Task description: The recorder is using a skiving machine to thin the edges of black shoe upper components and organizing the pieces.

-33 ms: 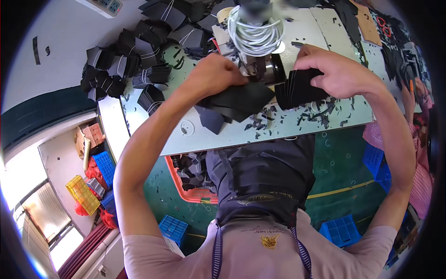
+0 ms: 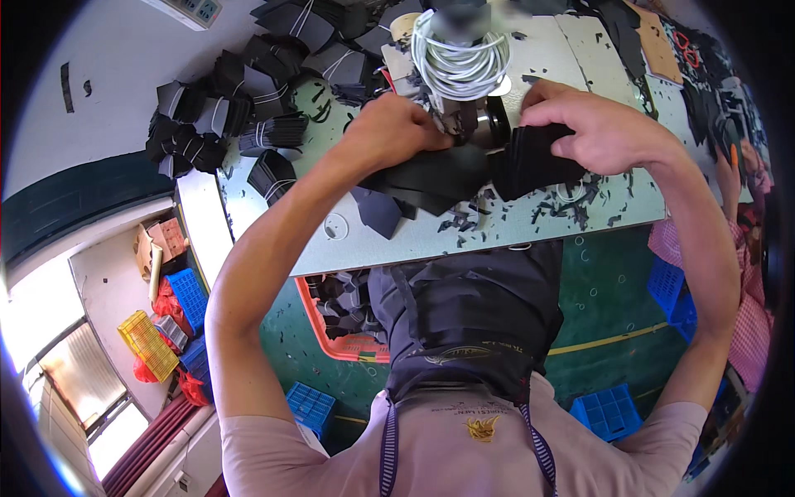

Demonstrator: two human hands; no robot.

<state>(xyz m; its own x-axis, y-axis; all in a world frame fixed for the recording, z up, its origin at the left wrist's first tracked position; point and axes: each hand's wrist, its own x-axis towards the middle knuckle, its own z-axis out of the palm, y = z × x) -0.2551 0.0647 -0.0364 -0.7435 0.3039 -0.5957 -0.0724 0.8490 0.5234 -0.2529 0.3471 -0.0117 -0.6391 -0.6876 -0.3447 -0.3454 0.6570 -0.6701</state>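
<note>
1. While green floor [image 2: 596, 290] spreads below and on both sides of the seated person, a pale worktable [image 2: 348, 253] fills the upper middle, its near edge just above the lap.
2. A dark apron [image 2: 464, 306] covers the lap; its striped straps run up over the pale shirt [image 2: 447, 422].
3. At the far right, partly cut off by the dark rim, sits another person in pink checked clothing [image 2: 749, 348].
4. An orange-red basket [image 2: 364, 348], loaded with dark pieces, stands on the floor under the table's near edge.
5. A blue crate [image 2: 609, 412] sits on the floor at the lower right.
6. A machine with a coil of pale cable [image 2: 460, 62] stands on the table, between and beyond the hands.
7. Black pieces [image 2: 435, 178] lie on the table under the left hand [image 2: 397, 132], whose fingers bend over them near the machine; whether they grip is hidden.
8. The right hand [image 2: 609, 132], well apart from the left, is clamped on a black stack [image 2: 538, 161] just right of the machine, thumb on its face.
9. Tied dark bundles [image 2: 273, 135] crowd the table's left side.
10. Red-handled scissors [image 2: 685, 50] lie at the upper right.
11. Small black scraps [image 2: 571, 211] litter the table near the stack.
</note>
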